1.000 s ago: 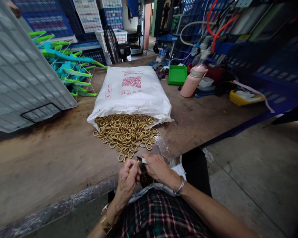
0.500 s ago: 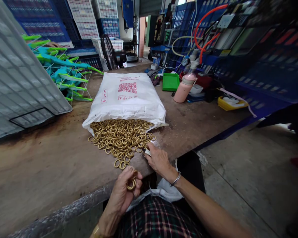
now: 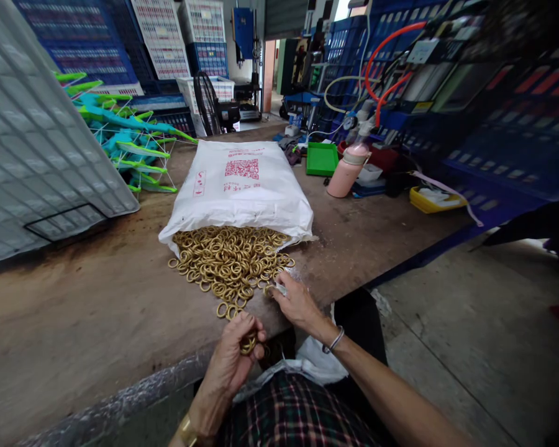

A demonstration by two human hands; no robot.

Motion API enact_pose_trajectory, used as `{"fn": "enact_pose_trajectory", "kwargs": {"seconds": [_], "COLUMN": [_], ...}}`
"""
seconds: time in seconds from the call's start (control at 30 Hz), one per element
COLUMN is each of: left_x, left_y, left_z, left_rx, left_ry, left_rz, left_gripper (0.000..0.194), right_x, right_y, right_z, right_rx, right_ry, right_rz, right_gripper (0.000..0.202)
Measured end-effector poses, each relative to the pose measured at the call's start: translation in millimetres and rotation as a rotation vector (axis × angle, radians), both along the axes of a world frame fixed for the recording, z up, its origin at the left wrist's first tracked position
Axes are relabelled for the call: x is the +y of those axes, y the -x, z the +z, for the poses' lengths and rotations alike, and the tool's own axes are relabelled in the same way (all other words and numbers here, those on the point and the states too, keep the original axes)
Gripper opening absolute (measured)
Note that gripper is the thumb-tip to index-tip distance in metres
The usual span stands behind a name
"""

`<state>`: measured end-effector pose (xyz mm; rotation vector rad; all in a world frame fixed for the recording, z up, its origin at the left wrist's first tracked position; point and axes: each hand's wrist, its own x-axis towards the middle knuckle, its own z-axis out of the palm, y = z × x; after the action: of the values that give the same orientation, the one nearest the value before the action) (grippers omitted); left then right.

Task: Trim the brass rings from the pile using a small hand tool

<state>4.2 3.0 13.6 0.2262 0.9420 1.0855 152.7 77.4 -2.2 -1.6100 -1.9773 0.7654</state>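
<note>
A heap of brass-coloured rings [image 3: 230, 257] spills from the mouth of a white woven sack [image 3: 242, 202] printed with a red code. My left hand [image 3: 237, 347] is curled closed around several brass rings [image 3: 248, 343], just in front of the table's near edge. To the right of the heap, my right hand [image 3: 298, 304] pinches a single ring [image 3: 269, 290] at its fingertips, low over the tabletop. Something whitish is wrapped round one of its fingers. My palm partly hides the rings in my left hand.
A pale ribbed crate [image 3: 51, 155] leans at the left, with green and teal plastic pieces [image 3: 130, 143] behind it. Toward the back right are a green tray [image 3: 322, 159], a pink bottle [image 3: 345, 177] and a yellow dish [image 3: 435, 200]. A black fan [image 3: 207, 102] stands beyond the sack.
A ring now shows at my right fingertips, which have drawn slightly away from the heap's edge. My left hand stays nearly in place, still holding rings. The whole view has shifted slightly.
</note>
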Motion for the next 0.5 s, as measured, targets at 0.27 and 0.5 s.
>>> {"fn": "enact_pose_trajectory", "kwargs": {"seconds": [0.27, 0.5], "left_x": [7, 10], "left_y": [-7, -4], "left_z": [-7.1, -10.5], "left_rx": [0.373, 0.587], "left_ry": [-0.15, -0.225], "left_rz": [0.111, 0.026], "left_gripper": [0.046, 0.035], "right_x": [-6, -16], "right_y": [16, 21], "right_z": [9.0, 12.4], "right_rx": [0.552, 0.587], "right_ry": [0.312, 0.291], "right_rz": [-0.005, 0.074], "right_gripper": [0.007, 0.011]}}
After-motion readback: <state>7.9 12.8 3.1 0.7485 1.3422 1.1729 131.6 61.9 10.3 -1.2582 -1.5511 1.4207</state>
